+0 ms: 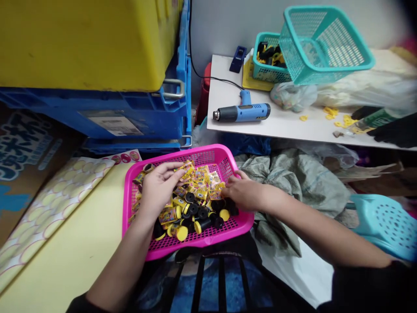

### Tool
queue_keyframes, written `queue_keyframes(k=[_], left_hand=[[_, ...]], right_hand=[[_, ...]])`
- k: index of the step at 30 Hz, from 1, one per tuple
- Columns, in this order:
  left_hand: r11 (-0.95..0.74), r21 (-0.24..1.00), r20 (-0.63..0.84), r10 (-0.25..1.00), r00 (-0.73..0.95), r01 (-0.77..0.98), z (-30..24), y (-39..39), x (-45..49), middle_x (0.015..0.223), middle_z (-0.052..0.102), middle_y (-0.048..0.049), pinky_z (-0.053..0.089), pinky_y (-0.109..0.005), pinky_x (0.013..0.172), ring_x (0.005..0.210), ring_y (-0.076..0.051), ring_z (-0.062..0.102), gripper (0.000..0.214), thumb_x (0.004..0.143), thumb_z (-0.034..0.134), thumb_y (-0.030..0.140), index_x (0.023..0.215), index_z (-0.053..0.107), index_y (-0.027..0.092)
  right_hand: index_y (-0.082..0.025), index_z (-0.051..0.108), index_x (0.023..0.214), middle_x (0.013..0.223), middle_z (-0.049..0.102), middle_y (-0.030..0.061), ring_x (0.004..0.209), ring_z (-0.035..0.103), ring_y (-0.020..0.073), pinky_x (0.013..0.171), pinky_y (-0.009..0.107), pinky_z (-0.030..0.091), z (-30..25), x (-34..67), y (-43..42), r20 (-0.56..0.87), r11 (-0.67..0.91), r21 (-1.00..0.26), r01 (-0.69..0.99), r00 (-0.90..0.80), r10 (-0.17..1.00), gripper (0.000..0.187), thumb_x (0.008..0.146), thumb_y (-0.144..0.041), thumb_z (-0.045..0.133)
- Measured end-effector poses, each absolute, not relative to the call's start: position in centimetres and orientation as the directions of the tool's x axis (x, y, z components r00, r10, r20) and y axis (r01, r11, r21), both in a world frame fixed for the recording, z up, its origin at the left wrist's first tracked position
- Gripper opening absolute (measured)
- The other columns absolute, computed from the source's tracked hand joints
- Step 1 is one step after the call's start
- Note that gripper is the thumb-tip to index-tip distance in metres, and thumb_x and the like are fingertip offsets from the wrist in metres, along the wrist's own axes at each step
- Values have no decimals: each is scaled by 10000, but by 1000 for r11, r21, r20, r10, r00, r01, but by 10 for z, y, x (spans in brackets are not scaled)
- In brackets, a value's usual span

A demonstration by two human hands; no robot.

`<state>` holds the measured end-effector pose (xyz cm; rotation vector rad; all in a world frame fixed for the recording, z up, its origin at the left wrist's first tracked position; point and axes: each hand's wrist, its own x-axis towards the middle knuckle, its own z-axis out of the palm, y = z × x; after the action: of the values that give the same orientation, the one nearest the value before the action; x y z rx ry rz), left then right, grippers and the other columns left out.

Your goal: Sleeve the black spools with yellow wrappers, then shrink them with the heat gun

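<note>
A pink plastic mesh basket (208, 153) sits on my lap, holding a heap of small black cylinders with yellow caps (202, 213) and yellow printed labelled packets (198, 180). My left hand (159, 187) lies over the heap with its fingers spread, the fingertips on the yellow packets. My right hand (243, 193) reaches in from the basket's right side, fingers curled down beside the black cylinders. Those fingers hide whatever they may touch.
A white table (260, 126) at the back right bears a blue heat gun (243, 111), teal baskets (325, 45), and loose yellow pieces. Blue crates (130, 113) under a yellow bin stand at the left. A grey woven sack (299, 191) lies right of the basket.
</note>
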<state>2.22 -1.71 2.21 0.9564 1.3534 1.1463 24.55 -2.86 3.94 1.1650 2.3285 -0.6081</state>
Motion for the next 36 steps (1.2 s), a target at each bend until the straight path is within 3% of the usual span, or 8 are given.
queue_keyframes(k=[4,10,16,22,25,28,32,36], left_hand=[[230,973,-233,964,-132,-35,17,-16,19,720,740,-53,562,-285,630,643,-187,683,300,616,835,338,841,756,157],[167,984,-175,965,-193,-57,14,-14,14,730,748,-44,559,-286,706,694,-186,686,169,639,815,262,783,776,182],[215,970,-229,964,-134,-115,8,-13,8,666,726,-50,530,-265,584,628,-189,656,228,564,865,306,719,769,169],[204,845,-279,957,-81,-494,8,-13,22,784,735,-42,540,-271,618,665,-167,679,323,608,840,404,767,694,163],[160,719,-289,954,-82,-676,11,-16,43,883,734,-25,548,-279,759,854,-168,695,291,664,812,369,818,646,186],[181,657,-329,942,-62,-731,14,-18,57,882,734,-28,542,-284,812,890,-171,695,300,682,794,383,843,635,185],[165,633,-325,943,-67,-756,20,-17,56,906,733,-27,546,-300,830,915,-184,697,293,696,779,379,858,625,189],[220,624,-407,910,-72,-750,17,-17,54,882,728,-27,542,-323,855,898,-188,705,248,725,758,352,848,617,189]], right_hand=[[-185,723,985,957,705,121,1056,558,292,1027,514,256,33,247,-32,-613,633,-133,763,-565,552,276,838,-68,521],[-189,735,901,913,716,89,1042,587,274,1039,472,271,39,245,-37,-625,606,-265,750,-612,485,163,742,-176,702],[-137,692,963,1068,663,178,1067,560,327,957,474,375,25,251,-55,-479,648,-229,726,-664,574,205,779,-202,631],[-175,586,991,854,668,45,711,608,165,622,255,436,52,251,-36,-399,338,-551,763,-597,696,235,768,-217,645],[-169,601,999,932,669,65,829,620,182,723,280,462,65,233,-25,-142,356,-615,703,-543,827,236,780,-203,680],[-174,617,1148,1122,669,99,1039,613,214,899,330,461,62,209,-22,48,424,-714,557,-565,824,395,766,-172,718],[-192,563,1309,1139,699,81,970,669,214,853,327,511,41,192,-27,7,213,-916,340,-518,855,607,742,-274,764],[-238,611,1271,1125,720,30,998,677,229,903,350,509,24,189,-30,-23,71,-987,144,-561,828,604,709,-377,782]])
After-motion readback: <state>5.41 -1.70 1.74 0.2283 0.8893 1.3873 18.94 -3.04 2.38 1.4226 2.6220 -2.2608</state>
